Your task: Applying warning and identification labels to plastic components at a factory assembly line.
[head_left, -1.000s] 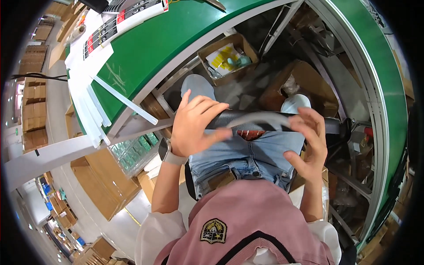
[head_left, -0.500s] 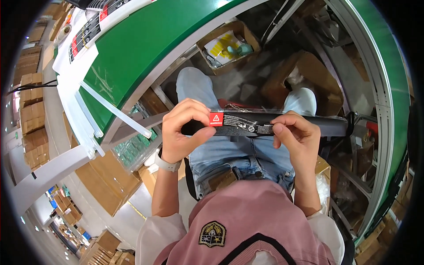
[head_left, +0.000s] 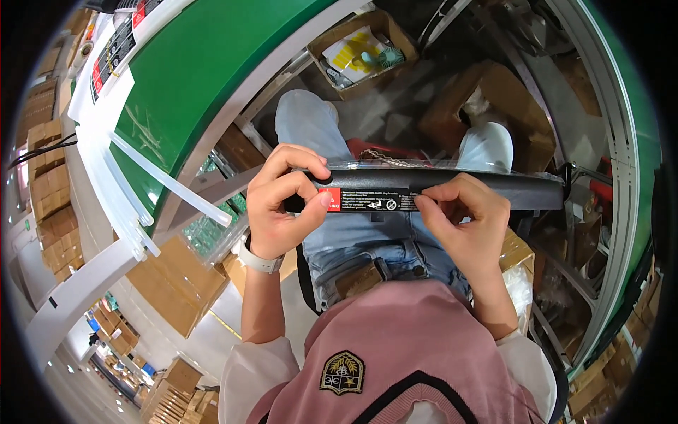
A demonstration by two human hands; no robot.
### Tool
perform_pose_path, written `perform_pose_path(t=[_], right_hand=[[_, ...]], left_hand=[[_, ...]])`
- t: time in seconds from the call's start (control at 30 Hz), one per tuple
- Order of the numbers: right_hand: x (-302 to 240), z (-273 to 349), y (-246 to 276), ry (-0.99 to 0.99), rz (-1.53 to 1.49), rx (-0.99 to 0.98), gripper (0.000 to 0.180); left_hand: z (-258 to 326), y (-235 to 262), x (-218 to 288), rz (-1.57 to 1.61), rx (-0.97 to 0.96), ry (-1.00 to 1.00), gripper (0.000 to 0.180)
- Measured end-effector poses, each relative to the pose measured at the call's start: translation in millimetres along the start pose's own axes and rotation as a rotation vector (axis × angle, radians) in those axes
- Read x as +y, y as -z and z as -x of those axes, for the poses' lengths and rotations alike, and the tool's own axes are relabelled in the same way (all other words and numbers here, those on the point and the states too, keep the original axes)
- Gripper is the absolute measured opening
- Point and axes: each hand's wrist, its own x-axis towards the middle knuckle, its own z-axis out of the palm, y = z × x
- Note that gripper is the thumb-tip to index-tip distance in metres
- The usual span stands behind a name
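Note:
A long black bar (head_left: pixel 521 191) with a smooth, rounded surface lies crosswise above my lap. Against its front face is a black label strip (head_left: pixel 369 199) with a red left end and white print. My left hand (head_left: pixel 281 210) pinches the red end between thumb and forefinger, its other fingers curled over the bar's top. At the other end of the strip, my right hand (head_left: pixel 467 220) holds the corner with thumb and forefinger. Whether the strip is stuck down all along cannot be made out.
A green-topped table (head_left: pixel 205 78) curves round the left, with white translucent strips (head_left: pixel 173 177) hanging over its edge and a sheet of similar labels (head_left: pixel 113 56) on it. Beyond my knees stand an open carton (head_left: pixel 360 53) and a larger cardboard box (head_left: pixel 519 116) on the floor.
The label strip has come down flat against the bar's face, and the bar's top now shows more above it. Both hands keep their pinch on its ends; my left hand moved slightly left.

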Motion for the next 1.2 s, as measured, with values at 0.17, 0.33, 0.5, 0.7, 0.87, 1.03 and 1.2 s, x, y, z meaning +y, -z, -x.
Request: perform_pose_path(t=[0.17, 0.33, 0.5, 0.7, 0.87, 1.03, 1.2], right_hand=[[0.6, -3.5, -1.7, 0.013, 0.014, 0.001, 0.007], [-0.8, -4.7, -2.6, 0.015, 0.030, 0.000, 0.007], [-0.7, -5.0, -0.7, 0.009, 0.065, -0.051, 0.009], [-1.7, -9.1, 0.1, -0.016, 0.042, -0.044, 0.008], [-1.1, -10.4, 0.9, -0.057, 0.014, -0.067, 0.008], [-0.6, -10.6, -0.7, -0.091, -0.012, -0.068, 0.007], [0.2, -10.7, -1.3, -0.089, -0.027, -0.068, 0.008]], left_hand=[[-0.4, -1.3, -0.4, -0.002, 0.001, 0.007, 0.023], [0.0, -1.7, -3.2, -0.025, -0.004, -0.016, 0.024], [-0.5, -2.6, -4.3, -0.111, -0.038, -0.069, 0.025], [3.7, 0.5, -5.1, -0.084, 0.021, 0.116, 0.036], [5.5, 3.0, -5.4, 0.018, 0.028, 0.170, 0.040], [6.1, 4.0, -5.3, 0.039, 0.033, 0.212, 0.038], [7.5, 2.9, -7.8, 0.017, 0.042, 0.182, 0.039]])
